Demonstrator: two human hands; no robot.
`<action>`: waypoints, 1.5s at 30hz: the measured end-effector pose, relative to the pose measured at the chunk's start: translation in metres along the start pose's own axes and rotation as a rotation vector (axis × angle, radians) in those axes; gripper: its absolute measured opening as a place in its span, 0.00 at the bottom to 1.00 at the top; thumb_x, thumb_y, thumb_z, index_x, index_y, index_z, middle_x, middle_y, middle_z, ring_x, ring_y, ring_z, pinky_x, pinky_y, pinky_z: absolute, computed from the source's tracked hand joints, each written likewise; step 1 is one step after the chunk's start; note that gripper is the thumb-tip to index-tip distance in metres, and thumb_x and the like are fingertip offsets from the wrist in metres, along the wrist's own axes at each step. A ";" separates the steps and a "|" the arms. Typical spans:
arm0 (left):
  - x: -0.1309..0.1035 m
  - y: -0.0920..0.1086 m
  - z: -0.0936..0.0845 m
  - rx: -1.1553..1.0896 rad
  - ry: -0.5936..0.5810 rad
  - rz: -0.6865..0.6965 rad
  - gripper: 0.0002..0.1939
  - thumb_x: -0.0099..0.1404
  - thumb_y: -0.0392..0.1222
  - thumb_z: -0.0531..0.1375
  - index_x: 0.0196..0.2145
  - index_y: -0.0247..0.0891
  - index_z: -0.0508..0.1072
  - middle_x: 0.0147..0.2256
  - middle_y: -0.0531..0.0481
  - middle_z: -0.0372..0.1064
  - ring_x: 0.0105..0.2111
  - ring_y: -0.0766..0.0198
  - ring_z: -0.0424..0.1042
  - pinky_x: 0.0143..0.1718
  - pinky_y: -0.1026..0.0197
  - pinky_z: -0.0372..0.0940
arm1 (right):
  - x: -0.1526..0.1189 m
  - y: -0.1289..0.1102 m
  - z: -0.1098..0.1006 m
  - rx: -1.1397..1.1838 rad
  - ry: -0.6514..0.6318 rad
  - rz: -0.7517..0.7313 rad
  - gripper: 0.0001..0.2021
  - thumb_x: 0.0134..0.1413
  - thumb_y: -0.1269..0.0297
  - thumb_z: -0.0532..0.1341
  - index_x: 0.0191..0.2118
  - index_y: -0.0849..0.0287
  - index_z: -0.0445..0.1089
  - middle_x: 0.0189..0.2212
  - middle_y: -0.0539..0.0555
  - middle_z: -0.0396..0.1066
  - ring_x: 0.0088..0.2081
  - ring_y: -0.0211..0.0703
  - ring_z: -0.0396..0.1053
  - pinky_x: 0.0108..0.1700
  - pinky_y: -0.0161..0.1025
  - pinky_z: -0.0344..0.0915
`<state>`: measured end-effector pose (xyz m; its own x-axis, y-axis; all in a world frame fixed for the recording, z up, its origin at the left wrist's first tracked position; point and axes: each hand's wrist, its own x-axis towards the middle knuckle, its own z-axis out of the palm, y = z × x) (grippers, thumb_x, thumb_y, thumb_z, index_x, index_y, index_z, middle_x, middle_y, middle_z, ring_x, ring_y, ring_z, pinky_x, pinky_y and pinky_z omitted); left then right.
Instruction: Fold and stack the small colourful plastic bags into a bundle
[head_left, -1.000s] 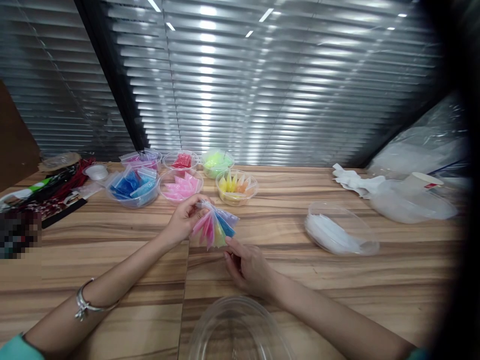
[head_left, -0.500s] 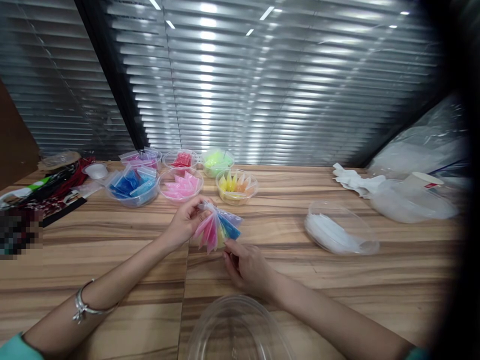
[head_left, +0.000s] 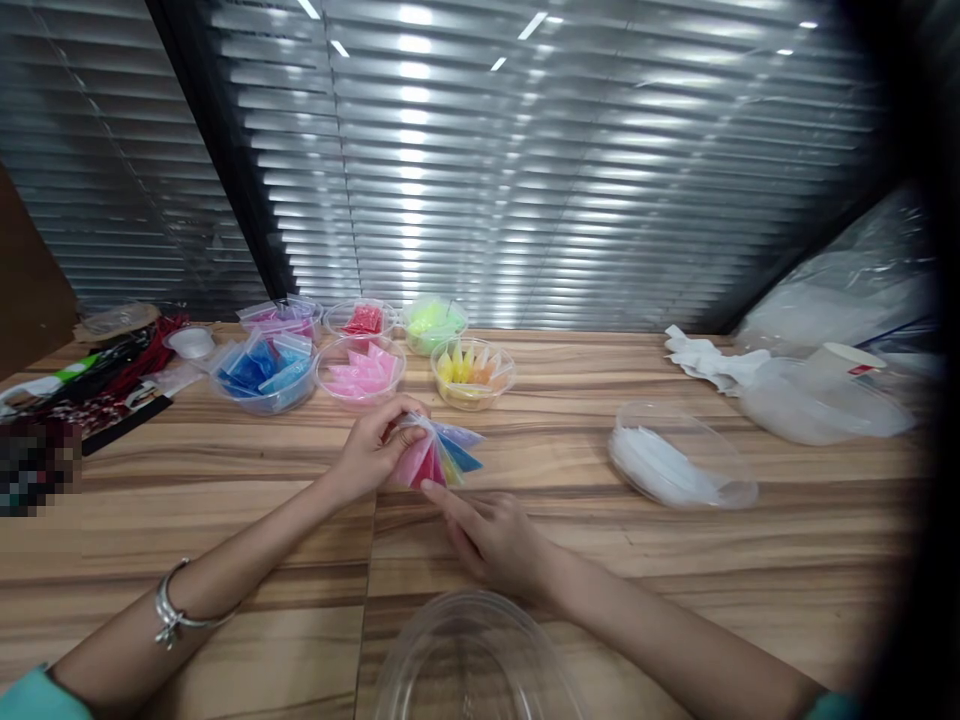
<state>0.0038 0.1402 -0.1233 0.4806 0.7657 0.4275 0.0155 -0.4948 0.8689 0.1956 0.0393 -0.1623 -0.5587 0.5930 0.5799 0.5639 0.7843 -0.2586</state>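
My left hand (head_left: 379, 447) is closed, pinching the top ends of several small plastic bags (head_left: 448, 456) above the table. The bags spread out like a fan in pink, deep red, yellow, blue and lilac. Below them, my right hand (head_left: 491, 530) has its index finger stretched out, the tip at the lower edge of the red bag. Its other fingers are bent, and nothing shows in them. Nearest to me stands a clear plastic bowl (head_left: 480, 660), partly cut off by the frame.
Behind my hands are clear bowls of blue bags (head_left: 262, 370), pink bags (head_left: 364, 372), yellow and orange bags (head_left: 474, 372), purple, red and green bags. A tub with white bags (head_left: 664, 468) lies to the right, near white paper (head_left: 712, 360). Cords (head_left: 135, 370) lie at left.
My right index finger has moved left along the fan, from the yellow and blue bags to the red one, and straightened. My left hand keeps its pinch.
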 end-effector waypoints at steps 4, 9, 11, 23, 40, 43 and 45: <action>0.000 -0.003 -0.001 0.005 0.011 0.005 0.06 0.64 0.41 0.60 0.37 0.36 0.69 0.35 0.49 0.67 0.36 0.65 0.66 0.39 0.65 0.60 | 0.000 0.000 0.000 -0.007 0.019 0.004 0.30 0.56 0.77 0.51 0.64 0.61 0.48 0.39 0.55 0.76 0.33 0.40 0.74 0.33 0.34 0.67; 0.000 -0.001 0.000 -0.018 0.015 -0.002 0.08 0.64 0.43 0.60 0.37 0.35 0.69 0.34 0.49 0.67 0.35 0.66 0.66 0.38 0.66 0.61 | 0.001 -0.004 -0.001 -0.013 0.046 0.106 0.20 0.57 0.75 0.51 0.56 0.63 0.58 0.29 0.52 0.75 0.24 0.37 0.69 0.24 0.33 0.59; 0.000 0.002 0.000 -0.033 0.026 -0.004 0.09 0.63 0.43 0.60 0.36 0.35 0.69 0.34 0.49 0.68 0.35 0.66 0.67 0.37 0.67 0.62 | 0.002 -0.005 -0.002 -0.016 0.045 0.136 0.19 0.58 0.75 0.50 0.55 0.65 0.58 0.27 0.52 0.74 0.21 0.36 0.67 0.24 0.33 0.57; 0.002 0.006 0.000 -0.105 0.027 -0.029 0.11 0.62 0.45 0.62 0.35 0.34 0.69 0.33 0.49 0.67 0.33 0.65 0.66 0.35 0.66 0.62 | -0.007 0.004 0.011 0.083 0.179 0.189 0.27 0.60 0.74 0.50 0.63 0.63 0.41 0.23 0.47 0.68 0.20 0.37 0.62 0.25 0.34 0.58; 0.003 0.000 0.001 -0.250 0.073 -0.072 0.11 0.61 0.45 0.63 0.35 0.35 0.68 0.33 0.51 0.65 0.32 0.68 0.65 0.34 0.68 0.61 | -0.004 0.003 0.007 0.056 0.129 0.199 0.18 0.60 0.72 0.50 0.55 0.60 0.55 0.22 0.48 0.69 0.21 0.39 0.65 0.26 0.34 0.58; 0.002 -0.002 0.002 -0.278 0.087 -0.093 0.11 0.61 0.45 0.63 0.35 0.36 0.68 0.34 0.51 0.65 0.32 0.68 0.65 0.33 0.68 0.61 | -0.002 0.001 0.005 0.040 0.098 0.191 0.18 0.59 0.72 0.51 0.54 0.59 0.57 0.24 0.50 0.71 0.21 0.39 0.67 0.25 0.35 0.58; 0.001 -0.003 0.003 -0.288 0.089 -0.103 0.12 0.61 0.46 0.63 0.35 0.36 0.68 0.35 0.50 0.65 0.31 0.68 0.65 0.32 0.68 0.61 | -0.001 0.001 0.003 0.032 0.091 0.190 0.17 0.58 0.73 0.50 0.53 0.59 0.59 0.23 0.50 0.71 0.21 0.40 0.67 0.25 0.35 0.58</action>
<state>0.0069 0.1411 -0.1260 0.4108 0.8448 0.3430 -0.1948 -0.2862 0.9382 0.1945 0.0400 -0.1655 -0.3862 0.7132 0.5849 0.6337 0.6659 -0.3937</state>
